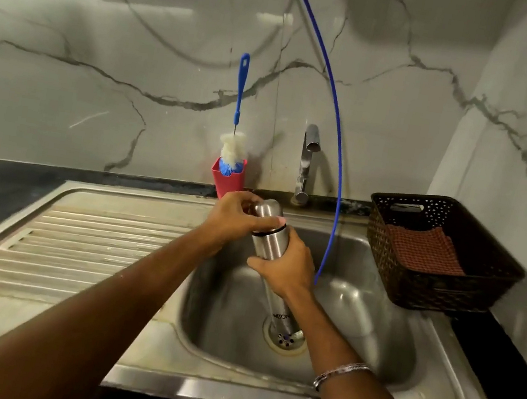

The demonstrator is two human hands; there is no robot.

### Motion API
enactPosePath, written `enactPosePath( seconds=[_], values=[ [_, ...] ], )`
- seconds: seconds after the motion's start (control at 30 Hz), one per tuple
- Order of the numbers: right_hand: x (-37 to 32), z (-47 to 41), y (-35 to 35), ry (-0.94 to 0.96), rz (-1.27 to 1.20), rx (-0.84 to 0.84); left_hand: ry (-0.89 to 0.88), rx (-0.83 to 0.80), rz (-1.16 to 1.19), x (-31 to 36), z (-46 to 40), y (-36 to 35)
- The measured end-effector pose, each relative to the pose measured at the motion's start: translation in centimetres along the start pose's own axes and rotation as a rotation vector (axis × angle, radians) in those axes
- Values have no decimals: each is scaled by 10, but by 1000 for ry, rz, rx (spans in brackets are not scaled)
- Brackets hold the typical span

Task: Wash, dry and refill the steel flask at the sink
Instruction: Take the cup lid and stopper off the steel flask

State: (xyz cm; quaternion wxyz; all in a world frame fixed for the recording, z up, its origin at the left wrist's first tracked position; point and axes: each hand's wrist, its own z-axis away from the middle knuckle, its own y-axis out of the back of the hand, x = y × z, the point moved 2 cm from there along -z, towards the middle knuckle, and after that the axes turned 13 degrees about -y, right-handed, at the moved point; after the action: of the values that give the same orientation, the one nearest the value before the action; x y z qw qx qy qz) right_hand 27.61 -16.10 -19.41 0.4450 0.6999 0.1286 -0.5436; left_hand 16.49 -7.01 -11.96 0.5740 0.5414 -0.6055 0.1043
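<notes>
One basket (432, 257) (cloth (423, 250) inside) beside sink (374, 320)

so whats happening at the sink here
A person holds a steel flask upright over the sink basin. The right hand grips its body while the left hand grips the cap, which is on the flask. The tap shows no water running. A bottle brush stands in a red holder behind.

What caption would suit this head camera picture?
Over the sink, the left hand grips the steel flask's cap while the right hand holds its body.
</notes>
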Motion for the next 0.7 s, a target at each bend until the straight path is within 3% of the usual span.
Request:
enactPosePath(
  seconds=[0.13, 0.27, 0.33, 0.4, 0.53, 0.6, 0.7],
  values=[
    [0, 5, -5, 23, -6, -76, 70, -152, -34, 9, -2, 2],
    [5, 2, -1, 19, -101, -95, -160, -409, 106, 23, -8, 21],
    [7, 1, -2, 24, -113, -107, -241, -493, 31, 27, -12, 28],
    [6, 1, -3, 38, -86, -107, -296, -463, -160, 28, -18, 27],
    [5, 3, -3, 74, -16, -121, -217, -182, -572, 20, -25, 16],
    [5, 4, -1, 79, -23, -118, -151, -229, -560, 22, -29, 14],
    [8, 3, -1, 77, -67, -105, -158, -494, -312, 35, -31, 18]
  ],
)
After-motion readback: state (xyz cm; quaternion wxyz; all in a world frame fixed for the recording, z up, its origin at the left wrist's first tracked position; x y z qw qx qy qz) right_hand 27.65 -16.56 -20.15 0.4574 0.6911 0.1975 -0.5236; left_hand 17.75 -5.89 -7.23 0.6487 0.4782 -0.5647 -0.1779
